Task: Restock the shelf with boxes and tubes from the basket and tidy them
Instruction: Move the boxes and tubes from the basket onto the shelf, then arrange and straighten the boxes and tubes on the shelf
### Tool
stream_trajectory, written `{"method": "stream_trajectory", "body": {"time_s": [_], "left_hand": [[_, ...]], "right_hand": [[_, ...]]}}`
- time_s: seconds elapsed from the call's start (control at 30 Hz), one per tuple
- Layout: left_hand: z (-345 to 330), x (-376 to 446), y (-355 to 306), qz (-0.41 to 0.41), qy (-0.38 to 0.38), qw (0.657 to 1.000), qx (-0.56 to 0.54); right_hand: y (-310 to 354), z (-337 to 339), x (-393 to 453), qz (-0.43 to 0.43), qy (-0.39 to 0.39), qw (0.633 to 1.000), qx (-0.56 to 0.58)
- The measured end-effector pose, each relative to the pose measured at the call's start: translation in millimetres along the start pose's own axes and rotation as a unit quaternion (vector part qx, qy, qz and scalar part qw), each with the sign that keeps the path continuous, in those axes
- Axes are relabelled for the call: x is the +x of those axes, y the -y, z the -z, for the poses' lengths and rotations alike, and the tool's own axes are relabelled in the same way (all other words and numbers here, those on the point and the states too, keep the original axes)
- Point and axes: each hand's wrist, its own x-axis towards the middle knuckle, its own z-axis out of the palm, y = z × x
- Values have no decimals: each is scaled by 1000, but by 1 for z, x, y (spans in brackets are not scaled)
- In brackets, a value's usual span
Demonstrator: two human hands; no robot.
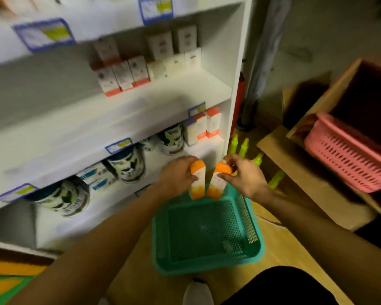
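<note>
My left hand (176, 175) grips a white box with orange ends (198, 181) by its upper part. My right hand (244, 176) grips a second, matching orange-and-white box (218, 183) by its top. Both boxes hang side by side just above the far rim of the green mesh basket (253, 252), which sits on the floor in front of the white shelf unit (141, 100). The basket's bottom looks bare. Similar white and orange boxes (207, 125) stand on the shelf level just above my hands, at its right end.
More boxes (123, 73) line the higher shelf. Round tins (128, 164) and blue-striped boxes (97, 175) fill the lower shelf. Yellow-green bottles (243, 147) stand on the floor to the right. A pink basket (348, 157) sits inside a cardboard carton (299, 164).
</note>
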Motion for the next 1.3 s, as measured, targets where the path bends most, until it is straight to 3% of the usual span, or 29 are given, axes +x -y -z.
{"method": "stream_trajectory", "body": {"time_s": [0.3,0.67,1.03,1.3], "left_hand": [[166,-60,-15,-9,-135,990,50],[317,-134,-36,-30,-266,956,120],[446,-193,-3,30,-357,917,176],[491,-215,33,50,-379,909,169]], "right_hand": [[158,86,5,145,-75,987,4],[302,165,-9,230,-144,962,10],[440,185,0,314,-149,937,33],[519,175,17,374,-134,918,16]]}}
